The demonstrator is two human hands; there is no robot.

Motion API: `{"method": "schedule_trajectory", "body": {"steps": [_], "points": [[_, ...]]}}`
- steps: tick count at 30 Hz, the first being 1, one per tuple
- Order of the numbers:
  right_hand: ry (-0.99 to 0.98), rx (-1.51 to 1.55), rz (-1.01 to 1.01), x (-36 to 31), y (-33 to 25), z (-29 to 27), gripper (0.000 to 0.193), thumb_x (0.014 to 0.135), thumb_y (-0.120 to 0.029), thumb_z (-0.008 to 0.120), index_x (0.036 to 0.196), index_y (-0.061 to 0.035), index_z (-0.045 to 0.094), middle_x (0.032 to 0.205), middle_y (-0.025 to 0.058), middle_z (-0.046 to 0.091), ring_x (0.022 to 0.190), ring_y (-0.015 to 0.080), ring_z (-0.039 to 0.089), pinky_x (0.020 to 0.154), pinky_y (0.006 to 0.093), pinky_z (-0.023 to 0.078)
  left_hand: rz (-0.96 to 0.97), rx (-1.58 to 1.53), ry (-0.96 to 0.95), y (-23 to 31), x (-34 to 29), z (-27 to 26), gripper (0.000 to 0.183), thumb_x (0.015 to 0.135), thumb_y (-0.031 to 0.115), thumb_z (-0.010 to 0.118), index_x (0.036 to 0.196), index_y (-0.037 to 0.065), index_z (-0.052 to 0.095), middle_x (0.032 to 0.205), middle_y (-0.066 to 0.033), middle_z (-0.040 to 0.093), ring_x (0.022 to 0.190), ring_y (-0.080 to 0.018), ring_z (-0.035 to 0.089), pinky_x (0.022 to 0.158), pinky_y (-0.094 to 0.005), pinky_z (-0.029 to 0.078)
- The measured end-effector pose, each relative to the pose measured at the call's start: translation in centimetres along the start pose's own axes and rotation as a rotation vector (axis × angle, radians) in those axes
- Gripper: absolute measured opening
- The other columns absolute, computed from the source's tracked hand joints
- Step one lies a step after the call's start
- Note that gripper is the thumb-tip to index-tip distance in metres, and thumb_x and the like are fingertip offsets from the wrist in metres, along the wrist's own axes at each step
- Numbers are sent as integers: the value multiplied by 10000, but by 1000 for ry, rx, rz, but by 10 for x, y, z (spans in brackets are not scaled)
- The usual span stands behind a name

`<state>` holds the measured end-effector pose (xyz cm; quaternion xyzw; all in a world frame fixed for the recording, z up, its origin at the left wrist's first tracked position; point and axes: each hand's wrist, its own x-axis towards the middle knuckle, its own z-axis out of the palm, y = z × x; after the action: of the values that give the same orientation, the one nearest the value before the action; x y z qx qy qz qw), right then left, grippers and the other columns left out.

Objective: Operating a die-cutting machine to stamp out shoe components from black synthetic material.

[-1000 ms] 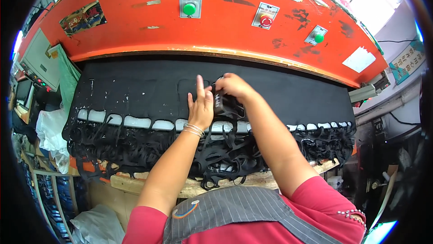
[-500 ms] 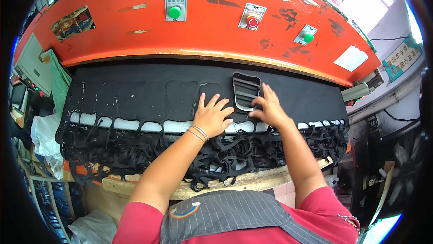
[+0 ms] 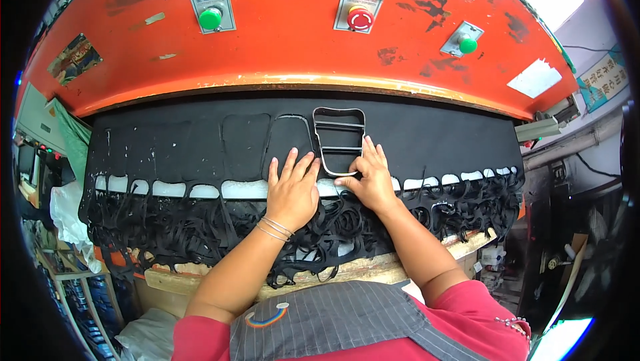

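A metal cutting die (image 3: 341,125), a rounded, tapering frame with crossbars, lies on a black sheet of material (image 3: 433,138). My right hand (image 3: 375,180) is at the die's lower right corner, fingers along its right side and thumb by its bottom edge. My left hand (image 3: 293,191) rests flat on the sheet with fingers spread, just left of the die. Under its fingertips is a cut outline (image 3: 291,136) of similar shape, close beside the die. Another outline (image 3: 245,141) shows farther left.
An orange machine beam (image 3: 280,54) spans the far side, carrying a green button (image 3: 211,19), a red button (image 3: 361,19) and a second green button (image 3: 468,44). Tangled black scrap strips (image 3: 180,221) hang along the near edge, above a wooden board (image 3: 360,269).
The die has moved left, up beside the cut outline, and sits flatter. My right hand has closed in on its lower corner. The whole view has shifted slightly.
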<state>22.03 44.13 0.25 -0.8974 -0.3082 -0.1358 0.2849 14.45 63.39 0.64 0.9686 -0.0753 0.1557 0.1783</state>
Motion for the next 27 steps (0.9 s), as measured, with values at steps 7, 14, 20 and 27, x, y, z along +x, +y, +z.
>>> {"method": "schedule_trajectory", "body": {"steps": [7, 14, 20, 27], "points": [[18, -51, 19, -7, 0, 5, 464, 616, -417, 804, 759, -30, 591, 1290, 379, 450, 1309, 465, 368, 1083, 559, 254, -26, -45, -33, 3, 1, 2, 479, 799, 176, 553, 1270, 94, 561, 1370, -50, 485, 1376, -258, 310, 1118, -530, 164], [-55, 130, 114, 3, -18, -44, 653, 625, -442, 815, 1108, -49, 619, 1290, 326, 485, 1277, 452, 410, 1060, 519, 316, -88, -241, -32, -1, -1, -13, 425, 845, 213, 582, 1244, 67, 576, 1377, -117, 477, 1354, -298, 341, 1120, -504, 192], [948, 87, -278, 28, -1, -202, 400, 915, -316, 579, 1185, -23, 546, 1357, 184, 454, 1299, 347, 385, 1085, 472, 278, -118, -429, 729, 19, 14, -134, 139, 877, 69, 582, 968, 12, 670, 904, -110, 619, 907, -273, 574, 823, -355, 457], [1186, -414, -202, 74, -1, -275, 453, 981, -368, 459, 1243, 0, 486, 1418, 195, 365, 1342, 365, 278, 1106, 505, 195, -6, 214, 708, 18, 29, -222, 233, 885, 107, 564, 667, 42, 513, 668, -108, 477, 677, -306, 470, 619, -412, 374]]}}
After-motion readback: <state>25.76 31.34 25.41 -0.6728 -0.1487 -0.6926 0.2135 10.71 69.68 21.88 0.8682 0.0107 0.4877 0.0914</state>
